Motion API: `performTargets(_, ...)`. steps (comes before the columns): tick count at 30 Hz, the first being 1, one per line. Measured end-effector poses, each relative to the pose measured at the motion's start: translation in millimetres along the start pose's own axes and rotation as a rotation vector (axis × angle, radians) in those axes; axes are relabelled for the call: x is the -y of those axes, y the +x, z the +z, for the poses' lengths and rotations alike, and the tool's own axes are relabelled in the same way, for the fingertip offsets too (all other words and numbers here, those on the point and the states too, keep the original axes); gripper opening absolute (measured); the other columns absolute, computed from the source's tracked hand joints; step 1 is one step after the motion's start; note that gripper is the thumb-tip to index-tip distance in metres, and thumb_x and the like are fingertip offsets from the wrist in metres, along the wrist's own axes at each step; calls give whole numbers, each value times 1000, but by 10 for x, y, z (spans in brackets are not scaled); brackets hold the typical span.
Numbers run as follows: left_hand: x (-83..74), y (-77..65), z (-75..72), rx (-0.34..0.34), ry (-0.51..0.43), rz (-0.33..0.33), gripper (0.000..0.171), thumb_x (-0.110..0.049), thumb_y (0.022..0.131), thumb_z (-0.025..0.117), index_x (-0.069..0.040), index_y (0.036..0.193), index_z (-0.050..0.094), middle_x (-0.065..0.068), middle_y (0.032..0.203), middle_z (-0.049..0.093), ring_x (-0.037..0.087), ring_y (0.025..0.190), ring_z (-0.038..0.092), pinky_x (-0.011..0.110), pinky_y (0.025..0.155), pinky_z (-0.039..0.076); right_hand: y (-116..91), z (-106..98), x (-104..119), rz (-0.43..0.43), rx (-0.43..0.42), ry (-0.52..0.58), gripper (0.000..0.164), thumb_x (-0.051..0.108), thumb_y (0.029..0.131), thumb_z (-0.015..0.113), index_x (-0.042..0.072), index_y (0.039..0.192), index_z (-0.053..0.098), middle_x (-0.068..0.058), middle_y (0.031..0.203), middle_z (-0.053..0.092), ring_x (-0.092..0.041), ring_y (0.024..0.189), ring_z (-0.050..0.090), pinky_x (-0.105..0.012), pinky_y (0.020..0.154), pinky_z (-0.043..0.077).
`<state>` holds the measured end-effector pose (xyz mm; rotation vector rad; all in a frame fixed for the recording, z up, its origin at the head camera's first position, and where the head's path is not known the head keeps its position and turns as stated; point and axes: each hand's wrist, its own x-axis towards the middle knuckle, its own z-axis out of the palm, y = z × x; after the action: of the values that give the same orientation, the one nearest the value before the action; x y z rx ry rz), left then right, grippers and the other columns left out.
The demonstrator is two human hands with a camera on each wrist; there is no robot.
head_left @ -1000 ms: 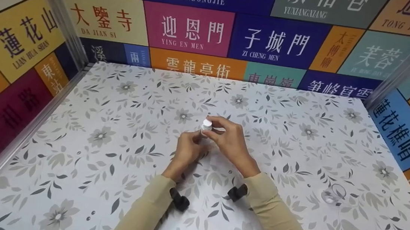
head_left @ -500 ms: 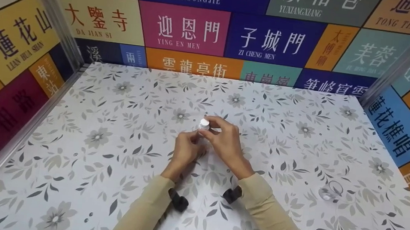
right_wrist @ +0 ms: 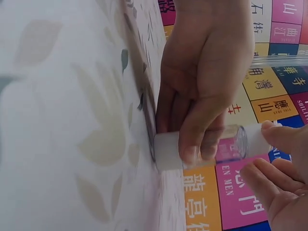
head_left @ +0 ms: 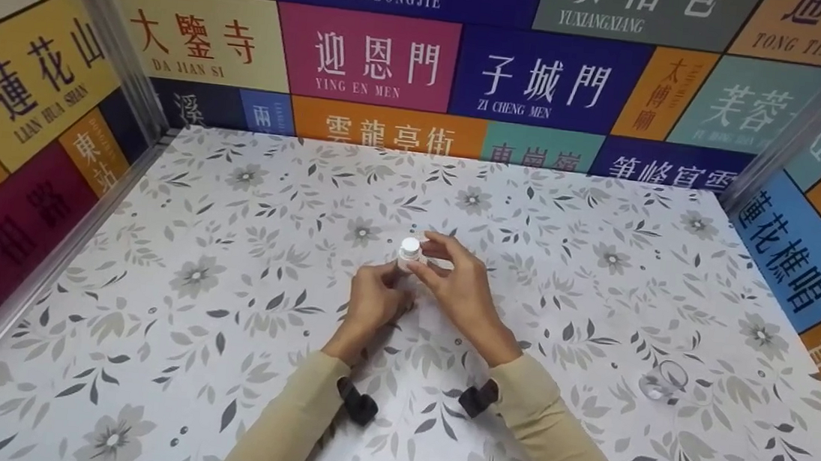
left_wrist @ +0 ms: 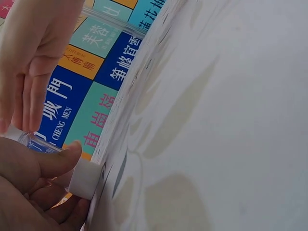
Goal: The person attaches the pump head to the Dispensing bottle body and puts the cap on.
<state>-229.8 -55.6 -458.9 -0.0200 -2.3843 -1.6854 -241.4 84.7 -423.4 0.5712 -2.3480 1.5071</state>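
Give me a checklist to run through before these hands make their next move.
1. Left hand grips clear bottle: ok.
2. Bottle upright, white cap uppermost: ok.
3. Right hand firmly pinching that cap: not ok; its fingers look loose around it.
4. Cap fully tightened: cannot tell.
5. Bottle's white lower end touching the table: cannot tell.
6. Clear cup apart from both hands: ok.

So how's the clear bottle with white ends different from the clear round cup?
The clear bottle with white ends is held in the left hand; the clear round cup sits untouched on the white floral tabletop. The bottle wears a white cap; the cup shows none. Both are clear.
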Motion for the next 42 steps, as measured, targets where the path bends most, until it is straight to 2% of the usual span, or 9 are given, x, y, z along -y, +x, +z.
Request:
performTargets(3,-8,6,8,25,-10,-65,38,5,75,74,2,112,74,20,96,76,20,82,69,29,75,56,-40,-104,-35,3,2,-53,49,14,85,78,-1,129,60,-18,121,70,-32,114,67,-43,93,57)
performTargets(5,-17,1,7,37,-27,-97,42,4,76,76,1,117,72,21,109,74,25,100,71,35,89,57,-60,-187,-58,-7,2,-92,50,15,86,78,0,130,60,-17,125,68,-32,118,64,-46,96,55)
performTargets(7,-27,-6,7,48,-46,-123,46,3,77,77,0,122,69,20,120,71,30,115,68,42,99,54,-74,-279,-77,-27,-4,-133,50,15,86,78,0,130,60,-16,127,67,-33,120,62,-48,99,53)
performTargets(12,-43,-13,27,55,-54,-161,46,3,78,76,-3,123,69,19,121,71,29,115,68,41,99,54,-120,-495,-81,-22,-29,-205,48,15,86,78,3,130,62,-16,129,65,-34,122,60,-48,105,48)
performTargets(17,-53,0,31,68,-45,-197,47,2,79,76,-4,125,68,18,125,70,30,122,65,41,105,50,-174,-644,-82,-9,-48,-254,47,14,86,79,5,129,63,-16,128,63,-34,125,58,-48,108,46)
performTargets(27,-49,3,31,57,-20,-193,45,1,78,78,-3,122,69,18,124,70,31,122,64,42,105,50,-349,-950,-192,-10,-94,-338,46,7,84,79,0,126,63,-19,130,61,-39,125,55,-51,107,45)
performTargets(32,-66,4,42,68,-23,-209,45,0,78,78,-3,122,69,17,124,70,30,123,63,42,106,49,-446,-1146,-274,28,-109,-381,46,4,83,79,-2,126,63,-22,132,59,-42,127,52,-56,107,41)
performTargets(36,-77,2,47,70,-27,-192,46,0,77,78,-2,122,69,19,123,70,32,122,64,41,106,50,-515,-1279,-310,61,-125,-412,45,4,83,78,-2,126,63,-22,132,59,-43,126,51,-60,106,37)
performTargets(42,-68,-6,42,64,-20,-204,49,1,78,78,0,125,67,21,126,68,34,124,63,42,105,50,-580,-1380,-325,34,-163,-436,43,2,81,79,-3,122,65,-23,129,61,-44,120,54,-60,100,40)
